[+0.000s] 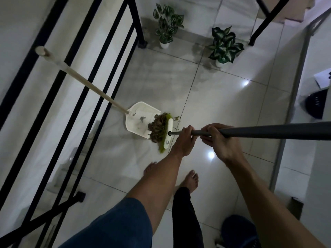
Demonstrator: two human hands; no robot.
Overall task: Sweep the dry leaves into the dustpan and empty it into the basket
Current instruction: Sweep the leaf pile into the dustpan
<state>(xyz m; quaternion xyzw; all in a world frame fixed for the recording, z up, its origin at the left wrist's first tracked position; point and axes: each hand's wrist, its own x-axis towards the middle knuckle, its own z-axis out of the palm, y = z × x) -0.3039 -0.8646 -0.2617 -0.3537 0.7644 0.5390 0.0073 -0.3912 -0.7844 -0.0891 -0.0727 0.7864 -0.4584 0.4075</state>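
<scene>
A white dustpan (138,114) lies on the tiled floor, its long pale handle (86,82) leaning toward the black railing. A heap of dry brown leaves (157,127) sits at the pan's mouth, pushed by a broom head (168,130) with green bristles. Both hands grip the broom's grey pole (268,131): my left hand (184,140) lower, close to the head, my right hand (218,140) just behind it. A dark basket (238,231) shows at the bottom right, partly hidden by my right arm.
A black metal railing (100,72) runs along the left over a stairwell. Two potted plants (167,24) (223,45) stand at the far side of the floor. Another dark basket (315,104) is beyond a frame at the right. My bare feet (191,179) stand behind the broom.
</scene>
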